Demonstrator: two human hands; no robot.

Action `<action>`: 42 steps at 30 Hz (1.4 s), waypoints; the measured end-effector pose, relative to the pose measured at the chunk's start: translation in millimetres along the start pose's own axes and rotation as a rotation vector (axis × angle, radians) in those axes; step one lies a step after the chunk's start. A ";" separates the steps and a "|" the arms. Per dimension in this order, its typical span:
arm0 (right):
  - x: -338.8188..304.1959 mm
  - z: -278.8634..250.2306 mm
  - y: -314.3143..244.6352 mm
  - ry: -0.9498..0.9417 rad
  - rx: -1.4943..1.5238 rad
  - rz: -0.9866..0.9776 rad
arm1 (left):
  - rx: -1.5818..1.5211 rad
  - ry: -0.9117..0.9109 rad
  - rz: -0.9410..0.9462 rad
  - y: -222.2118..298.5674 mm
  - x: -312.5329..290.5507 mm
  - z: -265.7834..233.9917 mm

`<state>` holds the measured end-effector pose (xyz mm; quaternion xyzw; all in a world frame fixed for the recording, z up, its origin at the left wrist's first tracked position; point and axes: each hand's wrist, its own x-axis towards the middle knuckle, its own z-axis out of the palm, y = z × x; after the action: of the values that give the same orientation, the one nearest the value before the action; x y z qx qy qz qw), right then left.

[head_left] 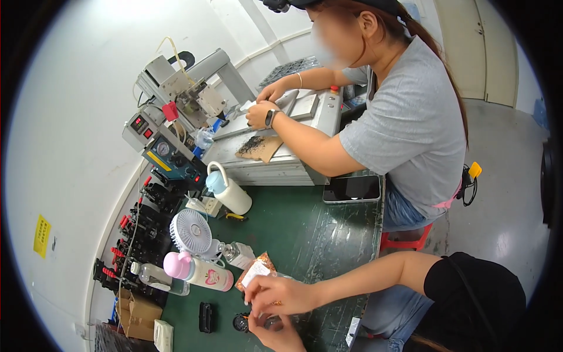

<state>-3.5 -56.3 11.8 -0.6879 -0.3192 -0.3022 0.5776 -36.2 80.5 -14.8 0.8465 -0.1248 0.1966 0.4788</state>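
My right hand [275, 294] reaches in from the right over the green worktable. Its fingers are curled together, and whatever they pinch is too small to make out. Just below it my left hand [274, 335] comes up from the lower edge, thumb and fingers bent around something clear and round that I cannot name. Beyond my right fingers lies a clear bag of small copper-orange parts [267, 260] with a white label, partly covered by that hand. A small round black object [240, 322] rests left of my left fingertips. Further left sits an oblong black tray-like case [206, 317].
A pink-lidded bottle [211, 276], a white fan [192, 230], clear bottles [153, 274] and a blue-lidded flask [234, 196] crowd the table's [299, 234] left side. A phone [352, 189] lies at the far edge. A co-worker in grey [404, 117] handles something white at a bench machine [264, 170].
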 end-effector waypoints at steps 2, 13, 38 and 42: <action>-6.6 6.8 -7.6 -0.026 0.082 -0.075 | -0.001 -0.005 -0.012 -1.9 -2.1 -3.8; -23.9 28.1 -5.5 -0.094 -0.061 -0.289 | -0.376 0.247 -0.159 -11.0 -7.7 5.9; -20.8 15.4 42.1 -0.419 -0.659 0.172 | -0.813 0.164 -0.527 -28.5 31.6 -47.9; -20.3 20.5 47.9 -0.471 -0.693 0.250 | -0.899 0.084 -0.559 -32.8 30.0 -47.9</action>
<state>22.8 -44.1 -36.1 -0.9247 -0.2360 -0.1539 0.2561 -6.6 137.7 -3.9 0.5502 0.0528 0.0222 0.8331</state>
